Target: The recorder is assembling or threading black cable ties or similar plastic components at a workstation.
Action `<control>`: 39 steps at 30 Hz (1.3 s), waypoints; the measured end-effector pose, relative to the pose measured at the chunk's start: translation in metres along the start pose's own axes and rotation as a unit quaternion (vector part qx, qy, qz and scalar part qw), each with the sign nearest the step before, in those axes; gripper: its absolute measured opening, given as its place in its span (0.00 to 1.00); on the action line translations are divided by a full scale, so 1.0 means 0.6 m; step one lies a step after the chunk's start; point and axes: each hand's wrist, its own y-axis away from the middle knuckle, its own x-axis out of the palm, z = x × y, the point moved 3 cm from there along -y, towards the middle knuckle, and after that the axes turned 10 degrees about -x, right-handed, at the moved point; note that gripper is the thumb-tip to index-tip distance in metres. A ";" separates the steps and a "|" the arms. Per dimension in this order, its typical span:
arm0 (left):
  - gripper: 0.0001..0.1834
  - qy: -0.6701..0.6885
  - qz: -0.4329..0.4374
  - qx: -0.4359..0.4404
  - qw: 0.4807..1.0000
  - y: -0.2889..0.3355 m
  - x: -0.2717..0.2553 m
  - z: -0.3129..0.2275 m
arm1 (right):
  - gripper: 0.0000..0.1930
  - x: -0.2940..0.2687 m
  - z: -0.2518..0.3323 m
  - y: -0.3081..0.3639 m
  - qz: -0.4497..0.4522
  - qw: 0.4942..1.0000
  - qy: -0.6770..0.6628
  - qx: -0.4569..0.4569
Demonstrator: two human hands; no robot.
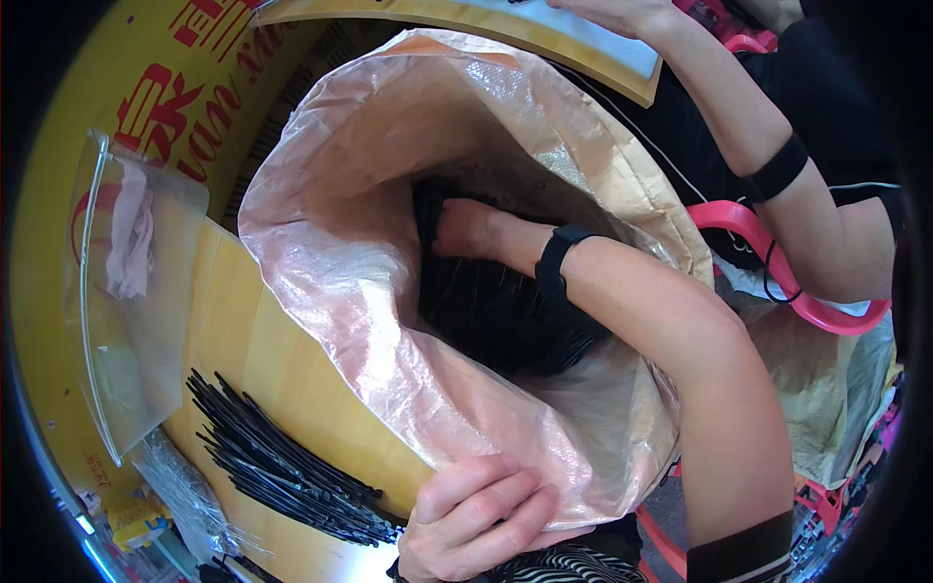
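A large pinkish woven plastic sack (374, 282) stands in the middle with its mouth wide open toward me. My left hand (481, 520) grips its near rim, fingers curled over the edge. Deep inside the sack is my right hand (466, 228), the forearm crossing the right side of the mouth. Its fingers look curled, partly lost in shadow against dark, thin black strips (505, 330) that fill the bottom. What that hand holds, I cannot make out. To the left of the sack, a fanned bundle of black cable ties (282, 466) lies on the wooden table (258, 340).
A clear plastic sheet or bag (146, 340) is at the left, beside a clear bag of thin pale strips (185, 486). Another person's arm (739, 126) reaches over a board (622, 73) at the top right. A pink plastic stool (739, 223) and another sack (816, 389) are on the right.
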 end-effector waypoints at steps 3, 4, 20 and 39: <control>0.13 0.008 0.013 -0.002 1.000 -0.004 0.000 0.001 | 0.06 0.020 -0.007 0.005 -0.081 0.997 -0.009 0.007; 0.13 0.008 0.012 -0.003 1.000 -0.004 0.000 0.003 | 0.06 0.025 -0.008 0.007 -0.083 0.996 -0.009 0.025; 0.18 0.027 -0.034 0.005 0.999 -0.011 0.007 -0.003 | 0.11 -0.066 -0.035 0.056 -0.138 0.983 0.008 0.120; 0.18 -0.012 -0.117 -0.020 0.993 0.037 0.014 -0.063 | 0.11 -0.359 0.323 0.660 -0.260 0.830 -0.295 0.396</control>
